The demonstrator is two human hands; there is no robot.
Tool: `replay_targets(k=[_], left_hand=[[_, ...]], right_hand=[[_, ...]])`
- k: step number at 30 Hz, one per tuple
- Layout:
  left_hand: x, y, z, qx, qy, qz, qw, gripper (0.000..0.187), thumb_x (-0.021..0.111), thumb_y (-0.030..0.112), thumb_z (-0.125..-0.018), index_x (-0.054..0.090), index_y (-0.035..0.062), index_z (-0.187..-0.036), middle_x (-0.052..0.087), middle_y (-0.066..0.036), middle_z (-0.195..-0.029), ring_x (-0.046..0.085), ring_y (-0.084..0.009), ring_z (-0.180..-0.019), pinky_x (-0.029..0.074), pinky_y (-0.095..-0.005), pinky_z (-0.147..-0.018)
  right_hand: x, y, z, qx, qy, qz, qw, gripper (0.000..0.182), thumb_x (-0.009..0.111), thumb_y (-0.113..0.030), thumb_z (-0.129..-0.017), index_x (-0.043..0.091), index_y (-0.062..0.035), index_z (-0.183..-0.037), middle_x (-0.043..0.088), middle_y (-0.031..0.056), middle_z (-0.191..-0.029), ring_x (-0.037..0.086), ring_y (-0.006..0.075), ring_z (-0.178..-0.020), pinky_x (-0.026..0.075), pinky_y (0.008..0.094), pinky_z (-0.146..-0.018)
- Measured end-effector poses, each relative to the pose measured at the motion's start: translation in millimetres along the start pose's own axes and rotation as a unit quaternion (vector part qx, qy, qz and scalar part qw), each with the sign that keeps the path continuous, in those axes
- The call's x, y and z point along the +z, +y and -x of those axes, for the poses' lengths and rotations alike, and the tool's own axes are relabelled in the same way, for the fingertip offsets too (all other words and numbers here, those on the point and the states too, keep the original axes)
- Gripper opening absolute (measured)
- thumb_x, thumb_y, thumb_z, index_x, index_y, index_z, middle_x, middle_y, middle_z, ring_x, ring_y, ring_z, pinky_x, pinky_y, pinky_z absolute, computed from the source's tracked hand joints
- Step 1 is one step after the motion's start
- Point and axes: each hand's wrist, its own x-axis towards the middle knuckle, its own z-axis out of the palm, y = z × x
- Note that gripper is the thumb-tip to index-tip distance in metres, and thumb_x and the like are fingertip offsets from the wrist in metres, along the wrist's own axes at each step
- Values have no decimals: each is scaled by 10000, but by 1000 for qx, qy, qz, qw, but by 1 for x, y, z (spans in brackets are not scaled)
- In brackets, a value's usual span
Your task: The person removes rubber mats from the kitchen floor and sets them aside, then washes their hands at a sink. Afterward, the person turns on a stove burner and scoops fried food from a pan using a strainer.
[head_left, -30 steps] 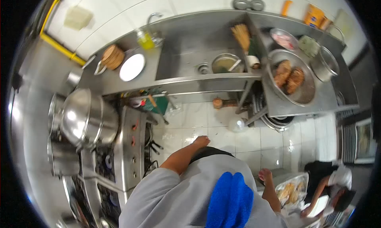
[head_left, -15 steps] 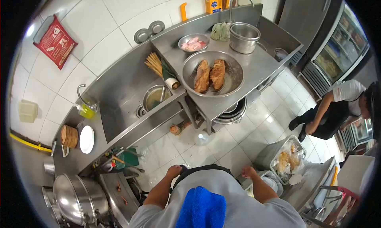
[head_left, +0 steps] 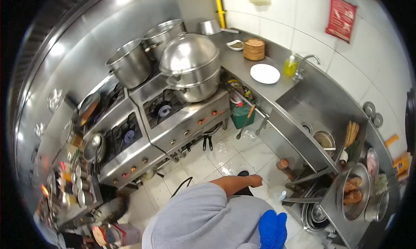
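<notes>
My left hand (head_left: 256, 180) is in front of my body with its fingers curled in a loose fist; I see nothing in it. It hangs over the tiled floor, touching no object, and a clear plastic bottle (head_left: 278, 192) on the floor is near it. My right hand is out of view. A blue towel (head_left: 272, 229) lies on my grey shirt. Ahead is a gas stove (head_left: 182, 134) with a large domed steamer pot (head_left: 190, 67) and two tall pots (head_left: 130, 65) on it.
To the right, a steel counter holds a white plate (head_left: 265, 73), a bamboo steamer (head_left: 254, 49) and a sink (head_left: 303, 104). A colander (head_left: 364, 173) with two browned meat pieces sits farther right. A green bin (head_left: 242, 115) stands under the counter. Another person's sleeve (head_left: 45, 227) shows lower left.
My view has swung left from the sink and colander to the stove. My left arm has come across in front of my body, and my right hand has left the view.
</notes>
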Motion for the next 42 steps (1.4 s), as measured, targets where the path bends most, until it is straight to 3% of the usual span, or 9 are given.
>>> replay_targets(k=[13,21,28,30,32,34,37,40,42], left_hand=[[95,-139,241,-430,47,193,881,393,494,320,-781,594,17,-1010,568,-177,-1072,553,-310,-989,431,-391,-850],[145,-159,318,-469,116,286,827,379,456,278,-781,588,14,-1018,558,-186,-1082,538,-330,-1001,424,-397,-859],[232,-235,403,-391,286,307,819,333,474,338,-790,607,82,-955,580,-141,-1047,552,-286,-960,454,-370,-800],[260,-241,444,-377,359,404,752,314,475,322,-785,610,69,-916,591,-141,-1014,563,-261,-937,463,-359,-767],[262,-236,486,-482,317,552,603,246,518,268,-775,607,66,-885,600,-152,-944,561,-269,-923,469,-366,-746],[334,-259,520,-458,323,398,726,219,545,230,-762,606,56,-881,606,-165,-878,577,-280,-864,473,-387,-711],[385,-255,567,-523,336,483,617,196,553,208,-753,600,45,-851,612,-169,-866,591,-280,-810,475,-395,-673],[391,-243,604,-456,208,192,844,227,518,232,-764,597,27,-819,624,-158,-834,613,-247,-698,476,-379,-632],[349,-234,613,-604,266,599,453,247,496,229,-786,589,3,-824,620,-134,-750,615,-219,-615,485,-341,-607]], right_hand=[[65,-108,24,-118,-133,162,971,239,527,-231,-770,550,-47,-921,594,94,-757,563,193,-630,466,300,-544],[120,-84,-26,-291,-295,641,646,253,482,-267,-792,588,-39,-772,607,83,-724,551,175,-606,426,326,-521],[263,-121,0,-58,-178,539,821,189,486,-227,-820,551,-82,-923,616,75,-825,599,190,-690,459,337,-571],[308,-123,-18,-230,-325,654,643,253,477,-269,-821,548,-49,-924,625,96,-832,613,182,-685,474,333,-553],[375,-119,29,-99,-253,537,799,226,538,-263,-794,549,-68,-909,612,86,-836,590,175,-701,454,305,-595],[429,-105,46,-148,-267,545,781,271,536,-291,-787,565,-71,-942,602,69,-817,579,169,-672,450,301,-588],[500,-71,71,-214,-287,569,741,281,504,-306,-779,603,-44,-815,619,77,-721,593,176,-610,461,321,-568],[561,-51,96,-302,-322,659,609,296,525,-313,-764,606,-28,-774,614,110,-695,581,191,-616,450,321,-603],[603,-48,121,-343,-340,649,587,297,536,-315,-771,608,-27,-769,611,113,-687,583,189,-646,443,315,-608]])
